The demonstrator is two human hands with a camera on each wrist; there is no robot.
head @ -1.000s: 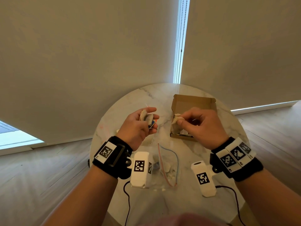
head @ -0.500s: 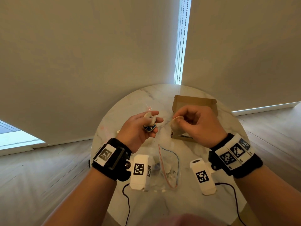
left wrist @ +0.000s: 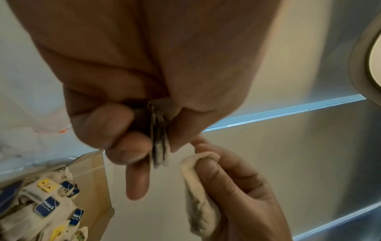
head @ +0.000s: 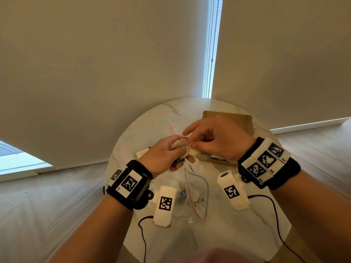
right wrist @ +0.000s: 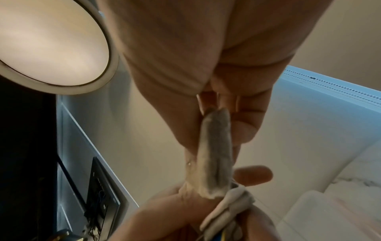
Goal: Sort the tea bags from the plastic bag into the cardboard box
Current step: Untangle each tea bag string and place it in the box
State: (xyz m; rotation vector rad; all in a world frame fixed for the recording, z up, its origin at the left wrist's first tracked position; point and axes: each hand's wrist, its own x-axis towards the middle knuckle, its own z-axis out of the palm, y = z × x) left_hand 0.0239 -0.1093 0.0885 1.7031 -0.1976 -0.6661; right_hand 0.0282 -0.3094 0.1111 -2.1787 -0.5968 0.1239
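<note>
Pale paper, soft and crumpled: one tea bag (head: 193, 151) pinched between thumb and fingers of the right hand (head: 214, 143), its long axis hanging down out of the grip, as the right wrist view shows.

Left hand (head: 163, 156): fingers curled round a small bundle of tea bags (head: 178, 144), blue tags poking out beneath. The two hands meet above the middle of the worktop (head: 237, 234), the bags touching or nearly so.

Cardboard box (head: 245, 120): open, toward the far right edge of the worktop, just behind the right hand. The left wrist view shows it already holding many tagged bags. The right hand is plainly the nearer one; the box lies beyond and slightly right of it, so the single bag likely needs only a short carry away from the person.

Plastic bag (head: 195, 196): clear, zip-topped, lying near the front edge between the wrists, a few bags inside.
</note>
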